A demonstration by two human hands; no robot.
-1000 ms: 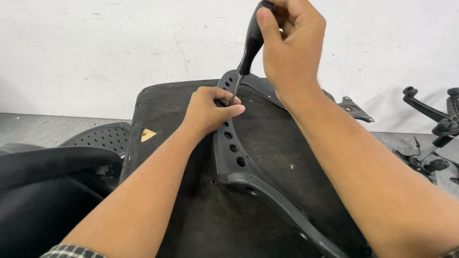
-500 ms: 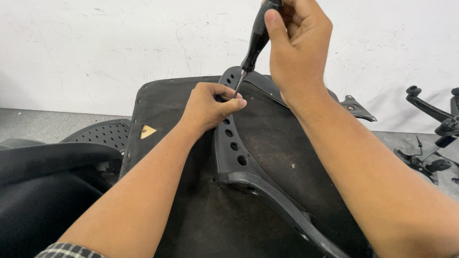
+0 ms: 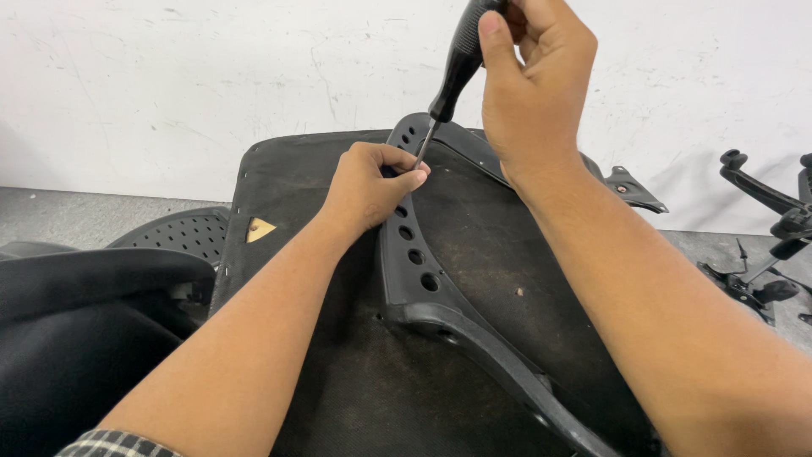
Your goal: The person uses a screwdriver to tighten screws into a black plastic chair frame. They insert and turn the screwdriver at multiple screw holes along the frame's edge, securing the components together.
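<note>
A person's right hand (image 3: 533,85) grips the black handle of a screwdriver (image 3: 461,59), fingers clamped around its upper end near the top edge of the view, the thumb pressed along the handle's side. The tool slants down and to the left; its thin metal shaft runs from below those fingers to the left hand (image 3: 368,186), where the tip disappears between the thumb and curled forefinger. The left hand's fingers are drawn together in a pinch around the shaft's lower end; whether they hold a screw there cannot be told, as the tip is hidden. That hand rests on a black plastic bracket (image 3: 419,271) with a row of round holes, the holes trailing away just below the pinched fingers. The bracket lies on the dark fabric underside of an upturned chair seat (image 3: 321,364), which spreads out under both forearms. Left of the left hand's fingers, a small pale triangular tear (image 3: 259,228) shows in the fabric. Further left sits a perforated black chair part (image 3: 182,237). Well off to the right of the right hand, black chair mechanism pieces (image 3: 761,254) lie on the grey floor (image 3: 68,216) against a white wall (image 3: 169,85).
</note>
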